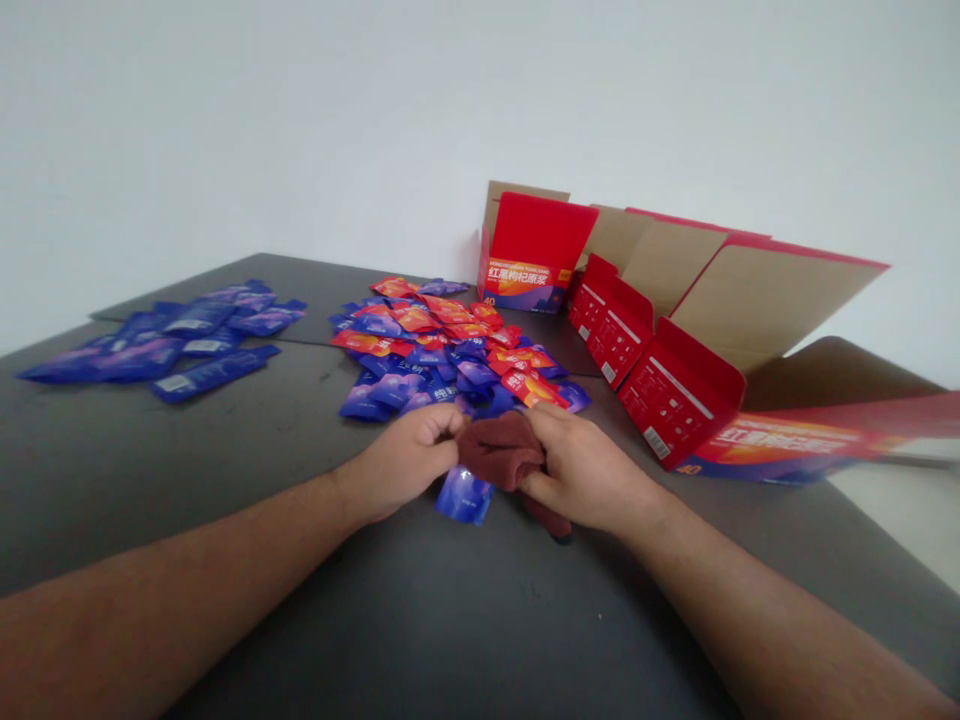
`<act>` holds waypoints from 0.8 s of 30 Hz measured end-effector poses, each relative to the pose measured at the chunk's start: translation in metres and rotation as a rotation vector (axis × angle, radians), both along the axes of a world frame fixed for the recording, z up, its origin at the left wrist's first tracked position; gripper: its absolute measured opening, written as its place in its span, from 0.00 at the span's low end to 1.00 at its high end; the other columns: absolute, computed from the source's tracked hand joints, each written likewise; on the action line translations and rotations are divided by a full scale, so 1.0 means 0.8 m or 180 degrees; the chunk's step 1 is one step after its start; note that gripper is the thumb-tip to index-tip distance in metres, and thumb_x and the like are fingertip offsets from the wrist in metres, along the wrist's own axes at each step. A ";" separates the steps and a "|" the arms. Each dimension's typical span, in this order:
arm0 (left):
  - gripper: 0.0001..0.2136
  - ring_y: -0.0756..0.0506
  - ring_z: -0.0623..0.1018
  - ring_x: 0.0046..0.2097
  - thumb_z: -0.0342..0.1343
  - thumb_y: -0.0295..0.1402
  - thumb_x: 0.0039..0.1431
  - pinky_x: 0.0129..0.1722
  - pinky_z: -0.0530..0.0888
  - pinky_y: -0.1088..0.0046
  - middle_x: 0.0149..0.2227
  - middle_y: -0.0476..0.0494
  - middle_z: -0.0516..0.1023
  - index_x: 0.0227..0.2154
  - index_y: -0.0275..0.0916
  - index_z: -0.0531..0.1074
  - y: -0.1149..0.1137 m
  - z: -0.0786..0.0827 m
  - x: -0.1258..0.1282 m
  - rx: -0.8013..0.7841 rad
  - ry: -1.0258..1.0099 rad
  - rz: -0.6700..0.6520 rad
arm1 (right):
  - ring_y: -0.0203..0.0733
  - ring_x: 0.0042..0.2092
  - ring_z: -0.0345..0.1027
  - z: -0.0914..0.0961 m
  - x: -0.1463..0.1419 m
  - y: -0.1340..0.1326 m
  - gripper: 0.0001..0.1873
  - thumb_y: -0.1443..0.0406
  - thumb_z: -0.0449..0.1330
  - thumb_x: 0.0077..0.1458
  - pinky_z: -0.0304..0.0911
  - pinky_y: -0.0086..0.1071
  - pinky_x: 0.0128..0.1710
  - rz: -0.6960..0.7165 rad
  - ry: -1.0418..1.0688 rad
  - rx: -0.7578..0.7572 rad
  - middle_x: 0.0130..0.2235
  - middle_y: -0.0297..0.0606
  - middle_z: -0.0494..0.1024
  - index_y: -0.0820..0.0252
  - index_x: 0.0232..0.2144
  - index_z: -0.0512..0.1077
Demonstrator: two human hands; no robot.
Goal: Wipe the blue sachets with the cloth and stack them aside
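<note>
My left hand (pixel 409 452) is closed in a pinch beside a blue-purple sachet (pixel 463 498), whose lower part shows below the fingers. A brown cloth (pixel 499 450) covers the sachet's upper part, so the exact grip is partly hidden. Wrapped round the cloth from the other side, my right hand (pixel 585 470) presses it against the sachet, thumb in front. One dark end of the cloth hangs below that hand. Just beyond both hands lies a pile of mixed blue sachets (pixel 397 388) and red-orange sachets (pixel 529 385).
To the left, a separate group of blue sachets (pixel 199 318) lies on the dark grey table (pixel 315 610). Several red cartons with raised flaps stand at the right, among them a far carton (pixel 525 255) and a near carton (pixel 679 400). A pale wall (pixel 300 130) rises behind.
</note>
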State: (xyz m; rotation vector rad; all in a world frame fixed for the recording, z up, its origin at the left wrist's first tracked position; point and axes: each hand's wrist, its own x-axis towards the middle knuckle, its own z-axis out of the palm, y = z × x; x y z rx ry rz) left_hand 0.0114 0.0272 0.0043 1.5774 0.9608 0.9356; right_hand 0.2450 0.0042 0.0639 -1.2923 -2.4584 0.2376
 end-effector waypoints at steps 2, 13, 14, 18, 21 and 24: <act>0.05 0.51 0.70 0.30 0.60 0.31 0.58 0.31 0.67 0.75 0.29 0.51 0.73 0.30 0.38 0.70 0.001 -0.001 0.000 0.0008 -0.0039 0.0004 | 0.43 0.40 0.70 -0.001 -0.001 -0.001 0.08 0.68 0.62 0.53 0.62 0.35 0.39 0.0048 -0.0040 0.0024 0.39 0.38 0.77 0.57 0.37 0.70; 0.07 0.51 0.70 0.30 0.61 0.33 0.60 0.31 0.67 0.75 0.29 0.51 0.73 0.30 0.38 0.70 0.002 -0.003 0.000 -0.0029 -0.0090 -0.0023 | 0.44 0.41 0.71 0.000 -0.001 -0.002 0.08 0.67 0.62 0.54 0.63 0.36 0.41 -0.0022 -0.0020 -0.0007 0.39 0.38 0.77 0.58 0.38 0.71; 0.06 0.51 0.70 0.29 0.60 0.33 0.60 0.31 0.67 0.75 0.28 0.51 0.73 0.30 0.38 0.70 0.001 -0.003 0.000 -0.0039 -0.0089 -0.0019 | 0.45 0.42 0.71 0.000 -0.001 -0.002 0.08 0.66 0.61 0.55 0.63 0.36 0.41 -0.0177 -0.0018 0.0041 0.40 0.39 0.77 0.58 0.39 0.71; 0.07 0.52 0.68 0.28 0.60 0.33 0.60 0.30 0.66 0.75 0.27 0.52 0.72 0.30 0.38 0.69 -0.001 -0.001 0.000 -0.0080 -0.0078 -0.0002 | 0.47 0.44 0.72 0.001 -0.001 -0.001 0.10 0.66 0.61 0.56 0.63 0.38 0.42 -0.0474 0.0011 0.0074 0.42 0.42 0.78 0.59 0.42 0.72; 0.06 0.51 0.69 0.30 0.61 0.33 0.59 0.31 0.67 0.75 0.28 0.51 0.73 0.30 0.38 0.70 -0.001 0.000 0.000 -0.0072 -0.0115 -0.0027 | 0.44 0.41 0.71 0.001 -0.002 -0.003 0.08 0.67 0.62 0.54 0.63 0.36 0.41 -0.0030 -0.0011 -0.0044 0.39 0.39 0.77 0.58 0.38 0.70; 0.05 0.51 0.70 0.30 0.61 0.32 0.59 0.31 0.67 0.75 0.29 0.51 0.73 0.31 0.38 0.70 0.000 -0.001 0.000 -0.0110 -0.0153 -0.0020 | 0.45 0.40 0.70 0.000 -0.002 -0.002 0.07 0.66 0.62 0.55 0.62 0.36 0.40 -0.0077 -0.0037 -0.0015 0.39 0.39 0.77 0.58 0.37 0.70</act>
